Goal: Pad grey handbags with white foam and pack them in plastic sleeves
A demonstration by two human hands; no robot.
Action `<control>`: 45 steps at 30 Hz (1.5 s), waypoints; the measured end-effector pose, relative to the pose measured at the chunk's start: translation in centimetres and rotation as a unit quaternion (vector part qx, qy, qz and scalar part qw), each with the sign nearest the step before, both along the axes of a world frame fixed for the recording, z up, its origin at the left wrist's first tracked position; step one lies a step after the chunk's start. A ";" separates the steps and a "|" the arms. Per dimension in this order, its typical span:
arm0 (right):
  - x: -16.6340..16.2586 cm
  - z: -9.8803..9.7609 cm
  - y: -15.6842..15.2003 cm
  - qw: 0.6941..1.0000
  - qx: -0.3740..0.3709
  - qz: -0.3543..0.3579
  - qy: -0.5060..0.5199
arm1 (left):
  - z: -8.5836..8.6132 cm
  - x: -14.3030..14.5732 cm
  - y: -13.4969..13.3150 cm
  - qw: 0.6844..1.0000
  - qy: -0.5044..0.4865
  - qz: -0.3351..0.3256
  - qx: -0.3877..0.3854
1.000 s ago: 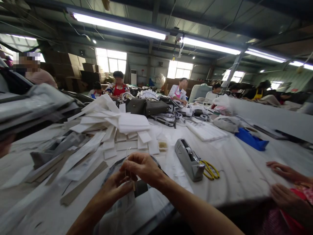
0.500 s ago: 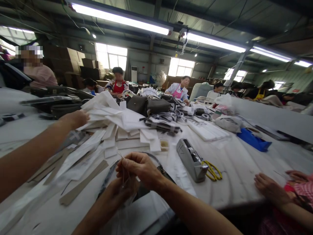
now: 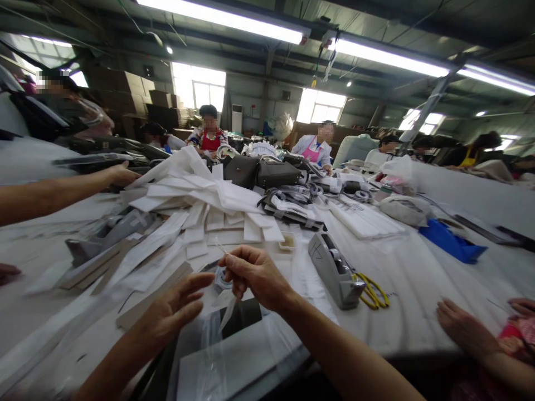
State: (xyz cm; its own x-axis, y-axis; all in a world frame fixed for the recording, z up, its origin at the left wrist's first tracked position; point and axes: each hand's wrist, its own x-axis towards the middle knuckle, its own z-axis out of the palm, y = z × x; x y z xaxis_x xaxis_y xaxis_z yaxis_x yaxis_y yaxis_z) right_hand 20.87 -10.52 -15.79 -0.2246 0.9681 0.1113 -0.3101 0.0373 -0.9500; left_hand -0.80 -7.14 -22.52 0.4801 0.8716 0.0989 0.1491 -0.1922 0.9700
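Observation:
My right hand (image 3: 257,275) pinches a thin white string (image 3: 220,245), whose end sticks up past the fingertips. Below it hangs a narrow white slip (image 3: 228,314); whether it is tied to the string I cannot tell. To its left, my left hand (image 3: 178,306) is open, fingers stretched toward the right hand and holding nothing. Under both hands lies a dark bag (image 3: 242,318), partly covered by a white sheet (image 3: 238,362) and clear plastic (image 3: 212,340).
A grey tape dispenser (image 3: 334,273) stands to the right beside yellow-handled scissors (image 3: 376,292). White foam sheets (image 3: 196,189) are heaped ahead, with dark bags (image 3: 278,172) behind. Another person's arm (image 3: 62,192) reaches in from the left; a co-worker's hand (image 3: 463,326) rests at the right.
My left hand has come away from the right hand and opened, moving left. The right hand keeps its pinch on the string. The co-worker's left-side arm has shifted further left.

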 end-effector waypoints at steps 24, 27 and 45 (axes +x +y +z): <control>-5.7 -6.5 7.9 0.848 -0.234 0.280 -0.385 | -6.2 -1.2 4.4 0.991 0.039 0.054 -0.115; -5.6 -7.0 8.4 0.866 -0.258 0.272 -0.332 | -6.0 -1.6 4.5 0.993 0.022 0.023 -0.111; -3.7 -6.9 7.5 0.816 -0.038 0.150 -0.557 | -6.2 -1.6 3.1 0.966 0.181 0.177 0.048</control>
State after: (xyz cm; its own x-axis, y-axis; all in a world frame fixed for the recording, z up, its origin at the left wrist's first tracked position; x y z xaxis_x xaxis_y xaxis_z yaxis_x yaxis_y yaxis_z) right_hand 17.21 -3.06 -22.69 -0.3727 0.8460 -0.3814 0.7633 0.0457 -0.6444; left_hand -2.40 -4.00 -28.69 0.1715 0.9827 0.0697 0.5478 -0.1539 0.8224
